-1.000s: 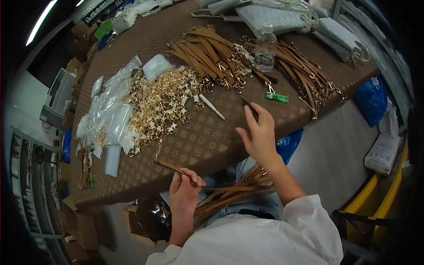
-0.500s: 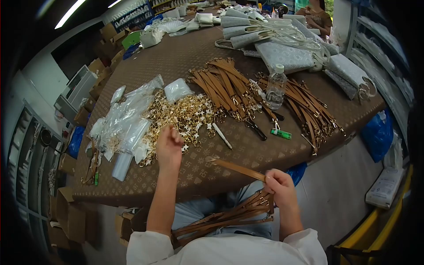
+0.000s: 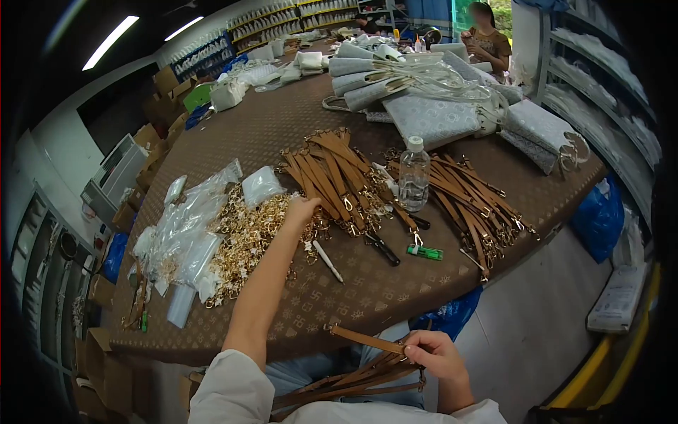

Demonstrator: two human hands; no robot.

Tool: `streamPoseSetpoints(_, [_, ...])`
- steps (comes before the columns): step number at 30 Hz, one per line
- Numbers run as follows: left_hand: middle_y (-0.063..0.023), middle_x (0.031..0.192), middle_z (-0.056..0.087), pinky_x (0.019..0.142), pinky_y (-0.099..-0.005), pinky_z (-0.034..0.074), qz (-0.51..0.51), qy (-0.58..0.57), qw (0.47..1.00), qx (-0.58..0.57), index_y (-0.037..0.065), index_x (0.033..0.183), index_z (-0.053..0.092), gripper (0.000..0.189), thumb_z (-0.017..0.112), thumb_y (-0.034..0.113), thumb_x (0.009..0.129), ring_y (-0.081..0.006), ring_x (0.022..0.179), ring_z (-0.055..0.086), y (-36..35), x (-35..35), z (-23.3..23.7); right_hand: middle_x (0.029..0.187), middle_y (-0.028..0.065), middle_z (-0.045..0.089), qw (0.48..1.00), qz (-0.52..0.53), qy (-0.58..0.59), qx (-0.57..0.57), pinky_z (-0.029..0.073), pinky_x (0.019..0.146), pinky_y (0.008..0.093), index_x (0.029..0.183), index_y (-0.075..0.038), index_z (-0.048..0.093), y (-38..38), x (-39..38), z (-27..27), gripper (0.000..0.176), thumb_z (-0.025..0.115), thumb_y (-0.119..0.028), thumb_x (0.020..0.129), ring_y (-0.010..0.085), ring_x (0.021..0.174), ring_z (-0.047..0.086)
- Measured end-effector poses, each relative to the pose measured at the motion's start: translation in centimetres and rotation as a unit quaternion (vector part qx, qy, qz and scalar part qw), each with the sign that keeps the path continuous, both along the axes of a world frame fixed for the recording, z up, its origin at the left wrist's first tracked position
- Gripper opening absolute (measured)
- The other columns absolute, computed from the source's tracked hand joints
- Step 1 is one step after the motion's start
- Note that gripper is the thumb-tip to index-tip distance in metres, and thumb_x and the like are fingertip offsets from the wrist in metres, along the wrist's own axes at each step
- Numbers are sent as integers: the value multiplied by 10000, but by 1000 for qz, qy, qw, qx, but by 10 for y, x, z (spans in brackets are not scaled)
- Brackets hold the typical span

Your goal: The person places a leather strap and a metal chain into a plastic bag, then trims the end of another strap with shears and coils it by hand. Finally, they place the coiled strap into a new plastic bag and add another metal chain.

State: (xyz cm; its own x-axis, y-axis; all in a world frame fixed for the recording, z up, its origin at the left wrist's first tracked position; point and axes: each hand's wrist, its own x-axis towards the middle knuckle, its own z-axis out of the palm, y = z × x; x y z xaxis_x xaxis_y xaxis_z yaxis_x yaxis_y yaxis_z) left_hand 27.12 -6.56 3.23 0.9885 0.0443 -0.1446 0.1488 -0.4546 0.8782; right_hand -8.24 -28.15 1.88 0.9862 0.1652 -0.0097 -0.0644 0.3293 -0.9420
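Note:
My left hand (image 3: pixel 302 210) is stretched out over the table, at the right edge of a heap of gold clasps and white star charms (image 3: pixel 244 233), beside the near end of a brown strap bundle (image 3: pixel 332 173). Its fingers point down and away, so their grip is hidden. Close to my body, my right hand (image 3: pixel 434 353) is closed on a brown strap (image 3: pixel 364 339), thumb on top. That strap's free end, with metal hardware, points left toward the table edge. Several more brown straps (image 3: pixel 346 385) lie across my lap.
A water bottle (image 3: pixel 414 177) stands between the strap bundle and a second strap pile (image 3: pixel 473 205). A white pen (image 3: pixel 328 261), a black-handled tool (image 3: pixel 382 249) and a green lighter (image 3: pixel 425 252) lie nearby. Silvery bags (image 3: pixel 431 116) are stacked behind. A person (image 3: pixel 487 42) is at the far right.
My left hand has moved forward and right, from above the near side of the clasp heap to its far right edge. My right hand, with the strap, sits lower in view; the view has tilted up.

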Motion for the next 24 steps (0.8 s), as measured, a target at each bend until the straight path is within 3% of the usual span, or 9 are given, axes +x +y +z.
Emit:
streamPoseSetpoints(1, [-29,632,521,503,-276,437,41,68,987,-139,23,746,551,179,614,184,794,-146,579,519,1,-10,18,676,-15,517,1000,8,1,-8,327,509,193,816,9,612,1,3,0,136,576,-113,863,40,593,423])
streamPoseSetpoints(2, [0,606,484,508,-271,442,-13,145,934,-328,55,717,534,170,577,175,830,-121,544,484,24,9,10,676,-15,517,1000,8,4,-6,327,509,193,816,9,612,2,7,1,136,576,-113,863,40,593,423])
streamPoseSetpoints(4, [-1,631,485,517,-255,450,-113,161,866,-461,73,737,519,186,533,188,882,-101,570,490,47,-9,37,688,-5,523,999,-14,-27,-20,343,517,198,847,22,614,6,14,5,143,576,-115,863,51,603,437])
streamPoseSetpoints(8, [-5,644,471,490,-225,415,-54,95,898,-427,69,855,508,230,443,272,943,-116,570,458,72,-96,83,696,7,524,993,-40,-78,-73,361,529,209,882,31,614,15,31,22,146,583,-109,855,64,617,457])
streamPoseSetpoints(11, [9,641,435,454,-206,359,-124,176,859,-465,58,910,508,288,380,311,961,-92,524,393,121,-154,51,673,27,531,980,-22,-139,-144,376,531,225,878,30,621,27,49,42,145,607,-108,834,93,604,480])
streamPoseSetpoints(16, [0,662,416,472,-234,336,-187,271,828,-455,4,1113,480,484,335,435,948,-94,526,355,156,-257,-9,613,57,547,918,209,-284,-183,368,487,272,791,1,653,95,93,76,118,683,-110,765,128,536,503])
streamPoseSetpoints(20, [-23,710,444,540,-253,368,-81,236,847,-470,-40,1187,437,570,313,461,946,-112,587,411,159,-311,-22,641,66,587,849,339,-359,-190,391,498,288,789,0,652,162,134,64,144,692,-134,755,136,545,522])
streamPoseSetpoints(22, [-44,747,464,600,-274,388,-213,218,822,-481,-66,1217,404,586,314,447,949,-130,648,453,169,-321,-20,642,65,604,792,441,-332,-260,413,514,287,786,0,654,180,149,64,168,688,-162,760,143,555,539])
streamPoseSetpoints(24, [-44,741,461,580,-267,384,-233,209,819,-482,-66,1219,399,569,320,431,952,-128,625,443,178,-328,-14,636,71,609,778,477,-312,-264,422,520,276,787,-5,660,187,156,73,181,683,-183,761,146,574,558])
